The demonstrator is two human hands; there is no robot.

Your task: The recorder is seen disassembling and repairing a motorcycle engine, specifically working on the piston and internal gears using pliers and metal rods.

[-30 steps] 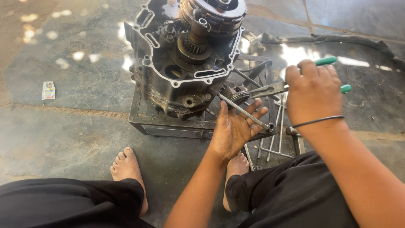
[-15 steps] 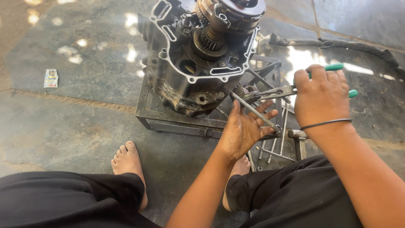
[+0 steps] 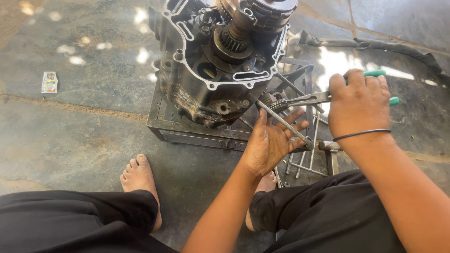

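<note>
A repair workshop: opened engine case [image 3: 220, 61] on a stone floor [image 3: 84, 126].

Both forearms bare, no sleeves. Thin black band [image 3: 361, 135] around right wrist. Left hand [image 3: 269, 143] and right hand [image 3: 358, 105] ungloved, no rings visible. Black trousers [image 3: 323, 211] on both legs, fabric loose and creased. Feet bare; left foot [image 3: 140, 182] fully shown, other mostly hidden.

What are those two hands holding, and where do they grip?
The right hand grips green-handled pliers by the handles. The left hand lies open beneath a thin metal rod, touching it, not closed on it.
</note>
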